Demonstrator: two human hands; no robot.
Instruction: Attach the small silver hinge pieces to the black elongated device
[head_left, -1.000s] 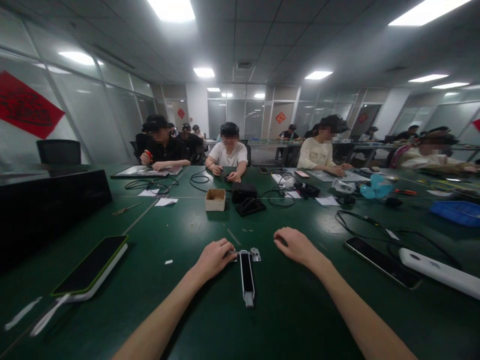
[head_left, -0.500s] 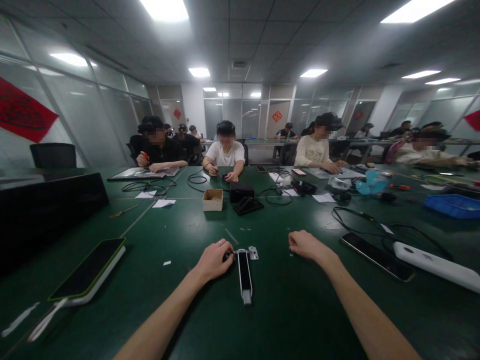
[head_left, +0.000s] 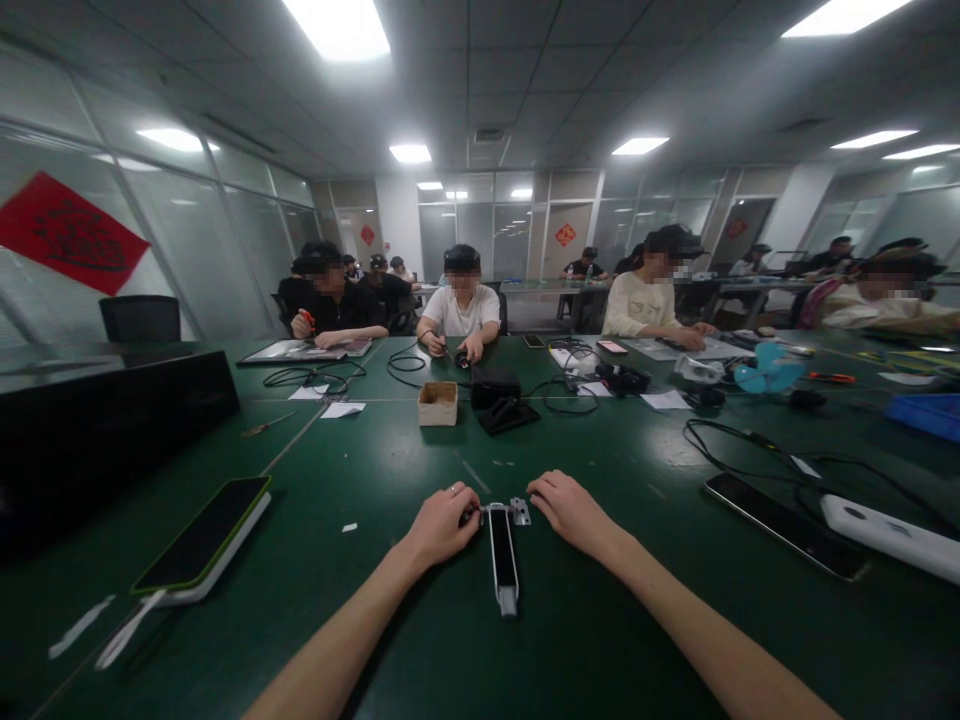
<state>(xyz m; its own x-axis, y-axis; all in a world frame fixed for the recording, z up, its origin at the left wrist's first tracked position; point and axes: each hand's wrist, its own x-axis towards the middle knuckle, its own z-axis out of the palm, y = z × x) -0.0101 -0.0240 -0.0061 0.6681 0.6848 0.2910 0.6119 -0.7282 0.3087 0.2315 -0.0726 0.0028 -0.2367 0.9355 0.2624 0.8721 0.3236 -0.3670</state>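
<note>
A long silver-framed piece with a black middle point(head_left: 503, 550) lies on the green table between my hands, its narrow grey end towards me. A small metal bracket with holes point(head_left: 520, 512) sticks out from its far right side. My left hand point(head_left: 444, 525), a ring on one finger, is closed around a dark part at the far left side; the fingers mostly hide that part. My right hand point(head_left: 574, 508) is open beside the bracket, fingers bent and fingertips close to it. Whether they touch it I cannot tell.
Ahead stand a small cardboard box point(head_left: 437, 404) and a black box point(head_left: 495, 385). A green-edged phone point(head_left: 206, 535) lies left; a black phone point(head_left: 784, 525), white power bank point(head_left: 900, 535) and cables lie right. Several people sit across the table.
My right hand has moved left to the bracket, its fingers opening from a curled shape. The left hand stays at the silver-framed piece. The whole view has shifted slightly.
</note>
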